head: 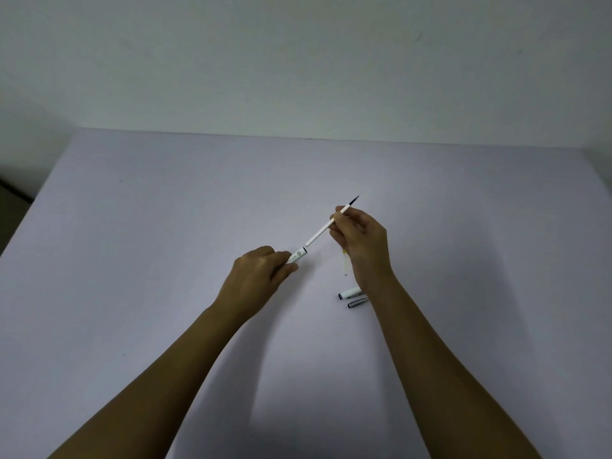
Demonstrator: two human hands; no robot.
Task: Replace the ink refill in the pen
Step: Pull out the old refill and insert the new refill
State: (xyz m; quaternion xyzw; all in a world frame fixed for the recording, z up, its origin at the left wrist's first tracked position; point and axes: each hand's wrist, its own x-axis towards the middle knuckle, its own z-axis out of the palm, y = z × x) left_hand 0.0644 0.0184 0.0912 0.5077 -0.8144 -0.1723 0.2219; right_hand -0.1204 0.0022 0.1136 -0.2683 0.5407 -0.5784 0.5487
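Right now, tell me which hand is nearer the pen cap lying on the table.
Right. The right hand hovers just above the pen cap, its wrist beside it; the left hand is farther left.

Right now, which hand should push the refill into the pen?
The right hand: its fingers pinch the refill, lined up with the barrel, which the left hand steadies.

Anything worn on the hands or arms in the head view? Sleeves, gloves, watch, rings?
Nothing worn that shows. The left hand and right hand are bare, without gloves, and both forearms are uncovered down to the frame's lower edge: no sleeves, watch or wristband. No rings visible on the fingers that show.
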